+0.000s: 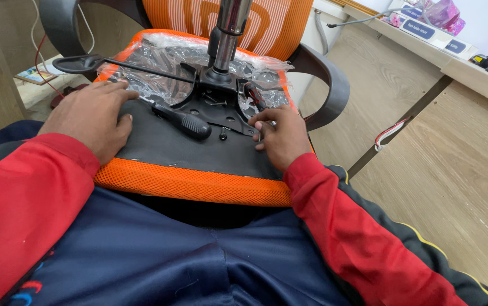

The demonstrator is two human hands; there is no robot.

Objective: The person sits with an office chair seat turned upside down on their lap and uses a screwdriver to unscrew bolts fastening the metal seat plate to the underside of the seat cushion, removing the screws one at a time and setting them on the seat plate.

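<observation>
The person wears a jacket with bright red sleeves: the left sleeve [26, 192] fills the frame at about 8 o'clock, the right sleeve [363, 226] runs down toward 4 o'clock. Both end in plain red cuffs at the wrists, leaving the left hand [91, 116] and right hand [281, 136] bare, with no gloves or rings visible. Outside the right sleeve lies a dark panel edged with thin yellow piping [425, 241]. Dark navy trousers [198, 255] fill 6 o'clock, with small red and blue stitching [26, 294] at 7 o'clock.
</observation>
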